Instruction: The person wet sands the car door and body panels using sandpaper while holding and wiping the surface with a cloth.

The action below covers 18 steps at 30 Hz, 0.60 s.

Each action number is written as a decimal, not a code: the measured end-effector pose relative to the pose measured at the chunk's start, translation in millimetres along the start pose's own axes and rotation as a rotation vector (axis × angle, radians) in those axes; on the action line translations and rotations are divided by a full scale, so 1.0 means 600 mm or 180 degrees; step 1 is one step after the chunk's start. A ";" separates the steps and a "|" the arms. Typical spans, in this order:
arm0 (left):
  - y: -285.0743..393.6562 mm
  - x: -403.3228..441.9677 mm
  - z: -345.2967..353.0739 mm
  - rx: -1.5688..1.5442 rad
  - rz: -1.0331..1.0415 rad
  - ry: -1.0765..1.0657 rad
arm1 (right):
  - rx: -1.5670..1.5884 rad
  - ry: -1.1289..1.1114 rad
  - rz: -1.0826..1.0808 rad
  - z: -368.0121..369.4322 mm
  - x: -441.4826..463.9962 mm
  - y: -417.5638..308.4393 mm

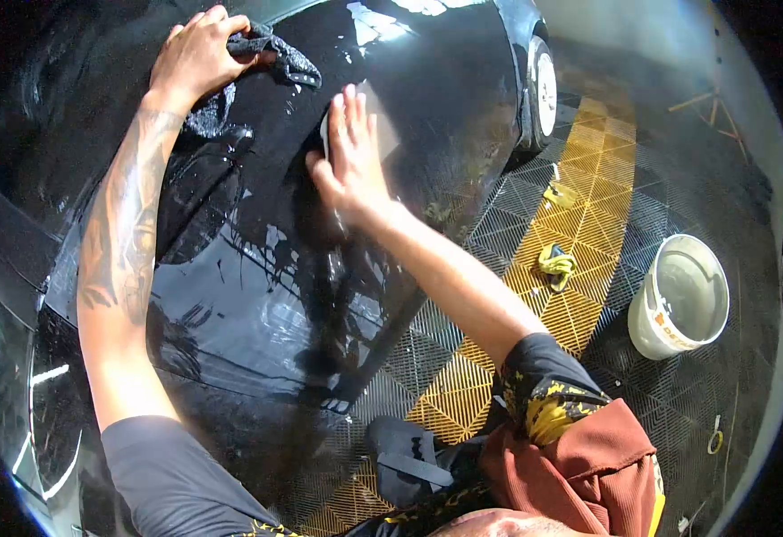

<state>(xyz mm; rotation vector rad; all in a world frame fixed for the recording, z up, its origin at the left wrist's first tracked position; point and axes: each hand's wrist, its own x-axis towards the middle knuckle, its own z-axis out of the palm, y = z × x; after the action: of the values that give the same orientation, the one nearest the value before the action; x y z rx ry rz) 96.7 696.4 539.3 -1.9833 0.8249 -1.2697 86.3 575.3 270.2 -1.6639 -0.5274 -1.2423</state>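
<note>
My left hand (196,55) is closed around a dark wet cloth (286,63), which hangs over the upper part of a glossy black car panel (436,98). To its right, my right hand (351,161) lies with fingers stretched over a thin, light grey sheet (381,125), pressing it flat on the panel. The sheet shows on both sides of the fingers. Water and streaks cover the panel below and between my hands.
A white bucket (678,300) stands on the tiled floor at the right. A yellow-green cloth (556,267) lies on the yellow floor strip (588,206). The car's wheel (544,89) is at the upper right. A black object (405,461) sits near my body.
</note>
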 end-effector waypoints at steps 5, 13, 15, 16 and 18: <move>0.006 0.003 -0.005 0.0028 -0.0109 -0.0036 | 0.0300 0.0402 0.0137 -0.023 0.147 0.126; 0.005 0.008 -0.005 -0.0029 -0.0058 -0.0192 | 0.0130 -0.0181 -0.0336 -0.024 0.056 0.057; 0.008 0.003 0.003 0.0097 0.0036 0.0244 | 0.0116 0.0084 0.0545 -0.047 0.137 0.126; 0.006 0.000 0.004 0.0099 0.0035 0.0199 | -0.0436 0.0125 0.0271 -0.024 0.152 0.173; 0.007 0.006 0.003 0.0188 -0.0050 0.0094 | -0.0727 0.0239 0.0013 -0.002 0.150 0.185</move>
<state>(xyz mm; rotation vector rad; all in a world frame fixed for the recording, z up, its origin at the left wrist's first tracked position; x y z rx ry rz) 98.9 691.5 537.2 -1.9322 0.7784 -1.3204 207.5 507.1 303.2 -1.7972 -0.3458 -1.3982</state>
